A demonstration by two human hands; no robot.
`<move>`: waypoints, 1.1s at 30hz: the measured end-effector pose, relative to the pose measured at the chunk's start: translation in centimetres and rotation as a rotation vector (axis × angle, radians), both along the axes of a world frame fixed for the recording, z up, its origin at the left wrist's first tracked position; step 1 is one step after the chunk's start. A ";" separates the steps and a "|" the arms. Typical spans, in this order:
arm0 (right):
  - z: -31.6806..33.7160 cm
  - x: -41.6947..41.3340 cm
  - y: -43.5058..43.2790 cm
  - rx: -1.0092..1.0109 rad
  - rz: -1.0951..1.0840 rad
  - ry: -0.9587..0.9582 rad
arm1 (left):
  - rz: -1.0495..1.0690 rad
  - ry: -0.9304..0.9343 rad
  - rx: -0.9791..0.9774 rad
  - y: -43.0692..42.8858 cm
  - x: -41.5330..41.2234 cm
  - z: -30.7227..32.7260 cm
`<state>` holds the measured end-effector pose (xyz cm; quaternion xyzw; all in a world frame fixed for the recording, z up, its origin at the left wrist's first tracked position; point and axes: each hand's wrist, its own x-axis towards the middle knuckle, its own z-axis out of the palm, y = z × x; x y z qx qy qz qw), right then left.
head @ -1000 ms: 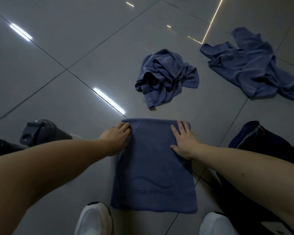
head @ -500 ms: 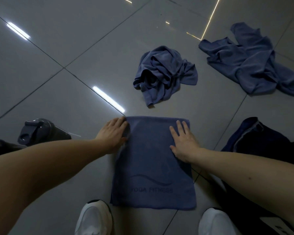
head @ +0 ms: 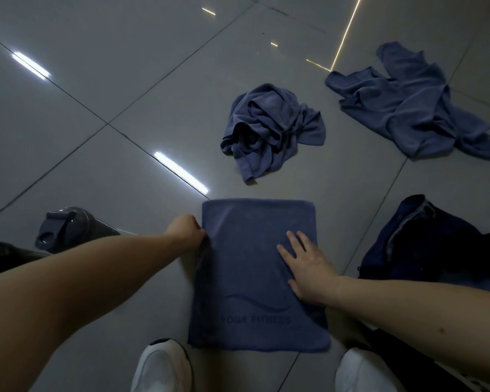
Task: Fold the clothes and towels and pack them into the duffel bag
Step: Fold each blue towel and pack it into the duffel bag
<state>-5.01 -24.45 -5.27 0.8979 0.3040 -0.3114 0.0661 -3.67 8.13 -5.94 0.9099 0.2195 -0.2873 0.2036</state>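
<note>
Bottle (head: pixel 68 230) far left, not involved. Left hand (head: pixel 186 232) is curled on the left edge of the folded towel (head: pixel 246 278), pinching it, edge slightly raised. Right hand (head: pixel 309 267) lies flat on the towel's right half, fingers straight, pinning it to the floor (head: pixel 96 80). Reads as mid-fold. Next move probably carries the left edge over to the right, so the right hand must clear first. Crumpled towel (head: pixel 269 128) and blue garment (head: pixel 413 108) lie beyond, unfolded. Duffel bag (head: pixel 425 244) at right, well within reach.
</note>
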 end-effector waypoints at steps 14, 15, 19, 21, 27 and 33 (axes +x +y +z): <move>1.4 -3.2 -1.5 0.202 0.174 -0.044 | -0.757 -0.242 0.007 -3.8 -4.8 3.4; 1.5 -4.1 -2.2 0.217 0.205 -0.034 | -0.870 -0.221 -0.027 -4.5 -6.0 3.8; 1.4 -7.7 -4.7 0.169 0.315 0.034 | -1.144 -0.096 -0.122 -6.3 -10.8 3.0; 1.0 -8.7 -5.7 0.126 0.361 0.086 | -1.244 0.031 -0.067 -6.3 -12.4 2.0; -0.1 -9.0 -6.2 -0.022 0.420 0.135 | -1.393 -0.030 0.089 -5.7 -14.7 0.8; -1.0 -8.1 -5.3 0.003 0.408 0.103 | -1.354 -0.077 0.094 -5.5 -15.0 0.2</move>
